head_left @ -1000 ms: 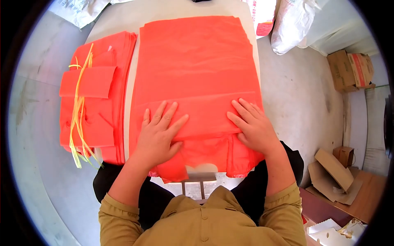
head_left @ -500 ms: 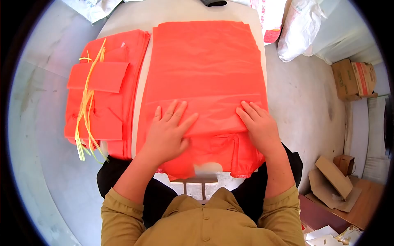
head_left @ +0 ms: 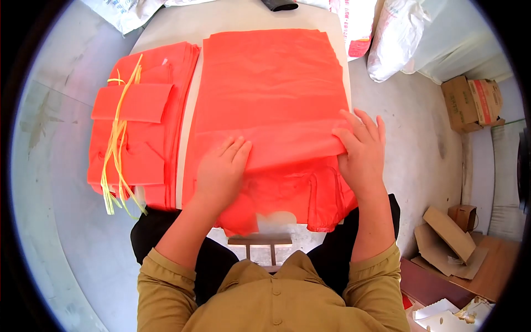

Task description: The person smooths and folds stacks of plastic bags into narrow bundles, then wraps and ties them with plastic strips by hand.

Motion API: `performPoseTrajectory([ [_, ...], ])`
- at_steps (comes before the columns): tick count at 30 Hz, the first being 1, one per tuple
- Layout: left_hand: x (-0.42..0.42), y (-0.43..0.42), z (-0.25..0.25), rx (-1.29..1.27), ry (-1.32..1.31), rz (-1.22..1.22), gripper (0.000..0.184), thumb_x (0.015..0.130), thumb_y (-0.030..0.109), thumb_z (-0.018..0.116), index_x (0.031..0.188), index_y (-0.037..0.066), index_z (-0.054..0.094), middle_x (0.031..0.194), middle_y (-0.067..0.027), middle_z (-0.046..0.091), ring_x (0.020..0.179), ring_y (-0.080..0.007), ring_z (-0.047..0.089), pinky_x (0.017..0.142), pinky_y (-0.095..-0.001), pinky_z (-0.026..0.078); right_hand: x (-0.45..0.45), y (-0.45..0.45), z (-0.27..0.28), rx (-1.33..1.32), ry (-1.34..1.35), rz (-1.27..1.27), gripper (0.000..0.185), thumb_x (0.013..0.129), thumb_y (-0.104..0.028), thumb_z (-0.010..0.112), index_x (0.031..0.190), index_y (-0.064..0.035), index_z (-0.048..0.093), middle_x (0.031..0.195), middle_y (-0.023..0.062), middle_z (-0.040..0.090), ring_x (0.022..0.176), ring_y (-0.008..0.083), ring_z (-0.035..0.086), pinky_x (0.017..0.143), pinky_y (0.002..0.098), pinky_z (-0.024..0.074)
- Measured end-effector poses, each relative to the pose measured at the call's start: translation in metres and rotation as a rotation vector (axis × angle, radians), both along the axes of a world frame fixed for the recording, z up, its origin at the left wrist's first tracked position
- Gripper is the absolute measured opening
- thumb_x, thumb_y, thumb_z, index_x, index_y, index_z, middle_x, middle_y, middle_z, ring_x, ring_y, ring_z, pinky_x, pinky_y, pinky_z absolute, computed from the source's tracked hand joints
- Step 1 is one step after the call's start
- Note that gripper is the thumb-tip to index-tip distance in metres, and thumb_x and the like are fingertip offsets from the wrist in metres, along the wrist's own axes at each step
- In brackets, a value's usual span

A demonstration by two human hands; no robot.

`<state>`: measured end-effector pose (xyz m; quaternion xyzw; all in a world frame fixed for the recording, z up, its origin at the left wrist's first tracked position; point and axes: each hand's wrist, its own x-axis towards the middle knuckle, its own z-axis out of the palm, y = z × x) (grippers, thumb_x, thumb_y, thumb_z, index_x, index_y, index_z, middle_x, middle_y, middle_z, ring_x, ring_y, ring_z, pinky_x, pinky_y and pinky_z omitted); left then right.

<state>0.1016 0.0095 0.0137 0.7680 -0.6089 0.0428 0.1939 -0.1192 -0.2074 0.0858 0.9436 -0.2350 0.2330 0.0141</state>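
Observation:
A stack of red plastic bags (head_left: 271,83) lies spread before me, with a folded-over flap across its lower part. Below the flap, the bags' handle ends (head_left: 323,205) show crumpled, with a rounded gap between them. My left hand (head_left: 221,171) rests palm down on the flap's left part, its fingers stretched out flat. At the right edge of the flap, my right hand (head_left: 362,149) pinches the top bag between thumb and index finger, its other fingers raised. To the left lies a bundle of folded red bags (head_left: 133,105) with yellow strings (head_left: 116,144) across it.
The stack lies on a pale tabletop (head_left: 238,16). White sacks (head_left: 398,39) stand beyond its far right corner. A dark rolled object (head_left: 281,5) is at the far edge. On the right are cardboard boxes (head_left: 470,105) and an opened carton (head_left: 448,243).
My right hand has shifted outward to the stack's right edge, and the flap is lifted slightly there. My left hand has moved a little, with its fingers closer together.

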Motion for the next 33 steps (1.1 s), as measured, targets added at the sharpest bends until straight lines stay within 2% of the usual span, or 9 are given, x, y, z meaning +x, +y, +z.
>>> performPoseTrajectory([
  [3, -0.003, -0.001, 0.013, -0.03, 0.126, 0.042, 0.053, 0.077, -0.005, 0.065, 0.129, 0.005, 0.067, 0.125, -0.0161, 0.073, 0.112, -0.0372, 0.07, 0.094, -0.0423, 0.057, -0.004, -0.002, 0.002, -0.043, -0.143, -0.053, 0.046, 0.072, 0.009, 0.071, 0.113, -0.0106, 0.069, 0.148, 0.0099, 0.057, 0.141, 0.0354, 0.049, 0.119, 0.0616, 0.0326],
  [5, -0.008, -0.004, 0.033, -0.014, 0.293, 0.072, 0.047, 0.081, -0.004, 0.066, 0.126, 0.005, 0.069, 0.121, -0.015, 0.074, 0.105, -0.0362, 0.072, 0.091, -0.0404, 0.058, 0.005, -0.005, 0.005, 0.101, -0.541, -0.036, 0.053, 0.081, 0.003, 0.071, 0.131, -0.0103, 0.06, 0.16, 0.012, 0.043, 0.145, 0.0346, 0.044, 0.121, 0.0581, 0.0317],
  [9, -0.014, -0.014, 0.072, 0.207, 0.92, 0.079, 0.031, 0.093, 0.001, 0.067, 0.123, 0.003, 0.07, 0.118, -0.0079, 0.076, 0.103, -0.0268, 0.074, 0.089, -0.038, 0.057, 0.005, -0.007, -0.002, 0.738, -1.166, 0.088, 0.064, 0.105, -0.024, 0.059, 0.16, -0.0078, 0.03, 0.173, 0.0144, 0.017, 0.152, 0.0303, 0.037, 0.123, 0.0496, 0.0317],
  [12, -0.025, -0.022, 0.068, 0.184, 1.5, 0.018, 0.027, 0.099, 0.004, 0.066, 0.125, 0.002, 0.068, 0.118, -0.005, 0.075, 0.108, -0.0218, 0.072, 0.093, -0.039, 0.057, 0.016, -0.002, -0.012, 1.17, -1.43, 0.094, 0.068, 0.111, -0.043, 0.045, 0.163, -0.0055, 0.022, 0.172, 0.0142, 0.021, 0.152, 0.0282, 0.036, 0.122, 0.0455, 0.0336],
  [16, -0.035, -0.026, 0.034, 0.17, 2.164, 0.187, 0.038, 0.1, 0.004, 0.064, 0.138, 0.0, 0.058, 0.13, -0.0107, 0.068, 0.119, -0.0251, 0.068, 0.103, -0.0422, 0.055, 0.012, -0.018, -0.014, 1.6, -0.988, -0.06, 0.066, 0.113, -0.045, 0.041, 0.165, -0.0082, 0.026, 0.166, 0.0177, 0.035, 0.141, 0.0292, 0.05, 0.119, 0.0468, 0.0391],
  [19, -0.05, -0.027, 0.007, 0.109, 2.184, 0.382, 0.052, 0.099, 0.002, 0.063, 0.148, 0.002, 0.045, 0.141, -0.0136, 0.061, 0.127, -0.0262, 0.064, 0.107, -0.0447, 0.054, 0.023, 0.0, -0.031, 1.692, -0.646, -0.128, 0.061, 0.112, -0.033, 0.049, 0.163, -0.0069, 0.031, 0.162, 0.019, 0.043, 0.135, 0.0291, 0.057, 0.114, 0.0432, 0.0442],
  [23, -0.054, -0.022, 0.001, 0.106, 2.149, 0.239, 0.058, 0.099, 0.001, 0.062, 0.152, 0.003, 0.039, 0.146, -0.0136, 0.057, 0.131, -0.0263, 0.061, 0.107, -0.0471, 0.054, 0.025, 0.008, -0.08, 1.431, -0.411, -0.04, 0.062, 0.106, -0.017, 0.059, 0.162, -0.0039, 0.032, 0.154, 0.0169, 0.052, 0.122, 0.0225, 0.062, 0.104, 0.0361, 0.0497],
  [26, -0.053, -0.02, -0.003, 0.096, 2.149, 0.23, 0.058, 0.098, 0.002, 0.062, 0.152, 0.004, 0.039, 0.146, -0.0124, 0.057, 0.13, -0.0264, 0.061, 0.107, -0.0478, 0.054, 0.021, 0.005, -0.06, 1.347, -0.257, -0.064, 0.065, 0.103, -0.01, 0.061, 0.161, -0.0018, 0.032, 0.142, 0.0129, 0.057, 0.104, 0.0141, 0.063, 0.09, 0.0308, 0.0535],
  [33, -0.054, -0.018, -0.003, 0.067, 2.173, 0.277, 0.059, 0.099, 0.007, 0.067, 0.152, 0.005, 0.04, 0.144, -0.0107, 0.059, 0.129, -0.0242, 0.061, 0.108, -0.0461, 0.053, 0.025, 0.02, -0.056, 1.217, -0.179, -0.044, 0.069, 0.097, -0.003, 0.066, 0.16, -0.005, 0.037, 0.118, 0.0069, 0.056, 0.08, 0.0093, 0.061, 0.074, 0.0256, 0.0527],
])
